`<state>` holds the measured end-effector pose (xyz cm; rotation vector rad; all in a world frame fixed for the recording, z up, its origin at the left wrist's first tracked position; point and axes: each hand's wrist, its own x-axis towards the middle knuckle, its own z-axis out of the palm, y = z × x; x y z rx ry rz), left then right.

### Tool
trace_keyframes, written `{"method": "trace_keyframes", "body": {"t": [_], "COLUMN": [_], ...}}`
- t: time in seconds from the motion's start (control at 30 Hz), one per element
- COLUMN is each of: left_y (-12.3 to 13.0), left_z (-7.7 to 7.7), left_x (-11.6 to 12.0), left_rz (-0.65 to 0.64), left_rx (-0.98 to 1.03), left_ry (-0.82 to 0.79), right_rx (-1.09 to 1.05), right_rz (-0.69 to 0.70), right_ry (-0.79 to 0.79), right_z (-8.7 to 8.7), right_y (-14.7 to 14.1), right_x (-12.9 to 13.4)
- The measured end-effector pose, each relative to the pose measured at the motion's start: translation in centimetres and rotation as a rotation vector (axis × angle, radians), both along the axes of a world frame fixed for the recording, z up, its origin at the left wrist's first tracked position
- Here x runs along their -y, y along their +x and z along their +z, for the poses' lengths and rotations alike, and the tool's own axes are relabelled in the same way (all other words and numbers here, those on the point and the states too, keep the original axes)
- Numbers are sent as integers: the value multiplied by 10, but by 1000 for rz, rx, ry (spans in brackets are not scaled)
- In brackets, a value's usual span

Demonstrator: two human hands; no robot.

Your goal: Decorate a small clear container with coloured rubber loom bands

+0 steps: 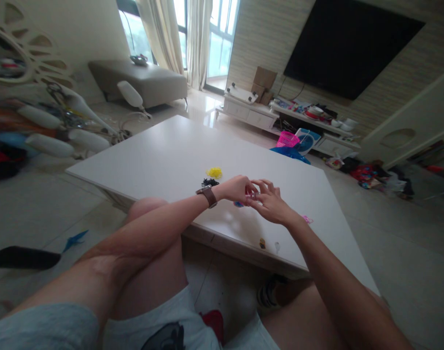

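Note:
Over the white table (160,150) my left hand (236,188), with a brown watch on its wrist, meets my right hand (271,204). The fingertips of both are pinched together around a small shiny, pale thing (252,195), too small to name. My right hand's other fingers are curved and slightly apart. Beyond my left wrist lie a pile of small yellow bands (214,172) and a pile of small black bands (209,182). Partly hidden below my left hand is a small blue item (238,204). Pink pieces (307,219) lie right of my right wrist.
Near the table's front edge are a small brown-and-yellow item (262,243) and a small clear item (277,247). Past the far edge stand a pink basket (287,139) and a low TV cabinet (249,114). A lamp with white shades (87,140) is at the left.

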<state>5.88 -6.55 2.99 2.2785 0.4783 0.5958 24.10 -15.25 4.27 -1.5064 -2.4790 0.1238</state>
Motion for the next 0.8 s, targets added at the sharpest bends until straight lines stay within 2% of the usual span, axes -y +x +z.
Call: {"method": "trace_keyframes", "body": {"t": [0.13, 0.33, 0.5, 0.57, 0.63, 0.7, 0.8], "left_y": [0, -1, -2, -5, -11, -19, -31], "left_z": [1, 3, 6, 9, 15, 20, 25], "left_x": [-1, -5, -8, -14, -23, -32, -43], "left_rz": [10, 31, 24, 106, 278, 474, 670], "left_rx": [50, 110, 125, 130, 143, 162, 194], "left_ry": [-54, -231, -199, -170, -139, -113, -109], "right_rx": [-76, -376, -499, -577, -658, -696, -620], "right_rz": [-8, -49, -152, -245, -349, -420, -359], "right_ry": [-10, 194, 341, 403, 419, 341, 30], "right_z": [4, 11, 20, 18, 8, -12, -54], "right_y": [1, 2, -3, -4, -4, -8, -26], "right_x": [-6, -15, -12, -12, -14, -16, -20]}}
